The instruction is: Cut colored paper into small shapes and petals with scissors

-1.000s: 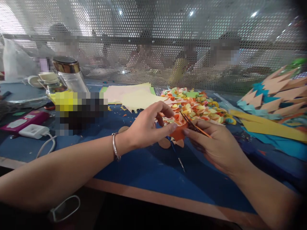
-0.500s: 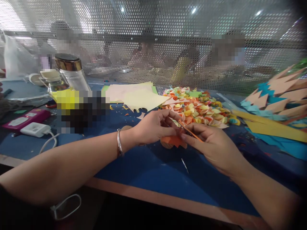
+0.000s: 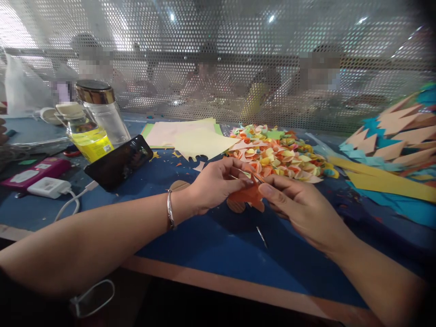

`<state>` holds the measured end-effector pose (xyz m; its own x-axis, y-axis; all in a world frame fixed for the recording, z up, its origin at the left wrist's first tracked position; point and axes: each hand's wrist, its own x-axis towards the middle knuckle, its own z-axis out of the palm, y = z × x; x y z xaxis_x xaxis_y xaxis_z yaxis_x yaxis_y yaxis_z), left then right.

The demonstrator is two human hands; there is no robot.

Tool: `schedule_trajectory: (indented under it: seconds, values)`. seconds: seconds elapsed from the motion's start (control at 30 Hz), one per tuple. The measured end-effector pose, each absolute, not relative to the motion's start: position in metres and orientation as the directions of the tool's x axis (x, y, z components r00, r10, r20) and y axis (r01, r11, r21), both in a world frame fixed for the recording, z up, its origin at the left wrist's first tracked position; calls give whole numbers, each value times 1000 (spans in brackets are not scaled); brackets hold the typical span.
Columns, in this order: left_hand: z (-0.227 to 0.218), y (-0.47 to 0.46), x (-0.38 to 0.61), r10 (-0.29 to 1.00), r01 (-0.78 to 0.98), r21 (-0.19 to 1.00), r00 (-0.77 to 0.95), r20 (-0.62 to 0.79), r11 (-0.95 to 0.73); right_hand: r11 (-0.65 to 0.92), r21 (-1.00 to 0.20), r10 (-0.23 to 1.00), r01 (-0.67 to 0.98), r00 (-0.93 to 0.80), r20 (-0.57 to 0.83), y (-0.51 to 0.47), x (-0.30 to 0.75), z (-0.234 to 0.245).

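Note:
Pinched in my left hand is orange paper, its jagged lower edge hanging over the table. My right hand meets it from the right, thumb and fingers pressed together at the paper's edge. A thin dark line shows at those fingertips; what it belongs to is hidden. Below the orange paper lies a round brown disc, partly covered. Another brown disc shows behind my left wrist. A slim metal pin-like tool rests on the blue table in front of my hands.
Curled paper petals lie heaped behind my hands, beside pale paper sheets. A phone leans against a yellow-labelled bottle at left. Pointed layered paper and yellow strips stand at right. A perforated metal screen closes the back.
The thin orange strip that stretched across my right fingers no longer shows there. My right thumb has tilted upward at the paper's edge, and my left hand has shifted only slightly.

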<state>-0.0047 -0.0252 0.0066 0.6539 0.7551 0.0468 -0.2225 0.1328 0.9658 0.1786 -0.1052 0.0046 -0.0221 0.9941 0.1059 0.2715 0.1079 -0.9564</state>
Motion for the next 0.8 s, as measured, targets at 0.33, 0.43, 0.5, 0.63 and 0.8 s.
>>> schedule_trajectory:
  seconds: [0.33, 0.43, 0.5, 0.63, 0.8]
  values:
    - [5, -25, -5, 748, -276, 937, 663, 26, 213, 118, -958, 993, 263, -47, 110, -105, 182, 1]
    - [3, -24, -5, 739, -285, 932, 673, 29, 223, 112, -956, 994, 273, -24, 109, -106, 183, 0]
    - [2, -24, -5, 740, -283, 936, 671, 38, 208, 105, -954, 994, 281, -2, 109, -106, 183, 0]
    - [-1, -23, -4, 734, -273, 938, 678, 30, 214, 107, -949, 993, 298, 7, 115, -105, 180, 3]
    - [1, -25, -4, 724, -263, 931, 689, -2, 253, 147, -944, 989, 296, -28, 146, -104, 175, 8]
